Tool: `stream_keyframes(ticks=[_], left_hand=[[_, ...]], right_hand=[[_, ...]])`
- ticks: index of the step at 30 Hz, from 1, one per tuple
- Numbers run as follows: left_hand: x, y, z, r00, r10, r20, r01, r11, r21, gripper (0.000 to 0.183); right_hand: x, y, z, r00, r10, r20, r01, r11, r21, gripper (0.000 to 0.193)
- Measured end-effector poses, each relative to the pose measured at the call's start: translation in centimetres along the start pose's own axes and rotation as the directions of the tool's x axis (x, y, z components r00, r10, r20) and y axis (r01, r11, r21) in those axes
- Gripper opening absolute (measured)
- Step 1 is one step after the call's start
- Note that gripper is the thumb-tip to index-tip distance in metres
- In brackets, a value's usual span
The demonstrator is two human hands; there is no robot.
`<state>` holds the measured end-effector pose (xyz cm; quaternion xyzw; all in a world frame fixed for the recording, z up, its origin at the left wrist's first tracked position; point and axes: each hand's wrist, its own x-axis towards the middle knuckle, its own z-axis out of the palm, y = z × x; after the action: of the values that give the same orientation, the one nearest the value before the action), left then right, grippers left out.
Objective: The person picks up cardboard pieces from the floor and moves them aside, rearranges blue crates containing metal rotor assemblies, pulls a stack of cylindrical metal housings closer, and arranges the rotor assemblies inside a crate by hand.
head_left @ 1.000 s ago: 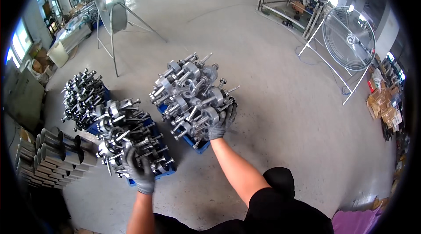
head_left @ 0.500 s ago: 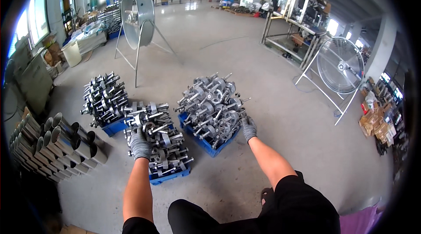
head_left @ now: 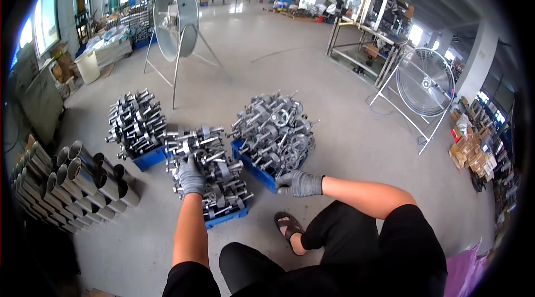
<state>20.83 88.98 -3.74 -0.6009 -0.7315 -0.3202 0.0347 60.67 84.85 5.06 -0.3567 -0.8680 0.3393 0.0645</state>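
My left hand, in a grey knit glove, is closed over a metal part in the pile of metal shaft assemblies heaped in the front blue crate. Its fingertips are partly lost among the shafts. My right hand, gloved alike, is at the near right corner of the second blue crate. Its fingers bend toward the corner, partly hidden; whether they touch the rim I cannot tell. That crate holds a tall heap of grey metal castings with shafts.
A third blue crate of dark shaft parts stands behind on the left. Steel tubes are stacked at the far left. Beyond are a drum fan, a round caged fan, a metal workbench and cardboard boxes.
My right hand has come off the right side of the castings heap and moved nearer me, to the crate's corner. My left hand stays on the front pile. The view has shifted slightly.
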Motion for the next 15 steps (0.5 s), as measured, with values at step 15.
stream_keyframes(ticks=[15], left_hand=[[0.0, -0.2, 0.0, 0.998, -0.034, -0.051, 0.030, 0.997, -0.070, 0.037]], right_hand=[[11.9, -8.5, 2.0, 0.945, -0.077, 0.318, 0.026, 0.986, 0.164, 0.025]])
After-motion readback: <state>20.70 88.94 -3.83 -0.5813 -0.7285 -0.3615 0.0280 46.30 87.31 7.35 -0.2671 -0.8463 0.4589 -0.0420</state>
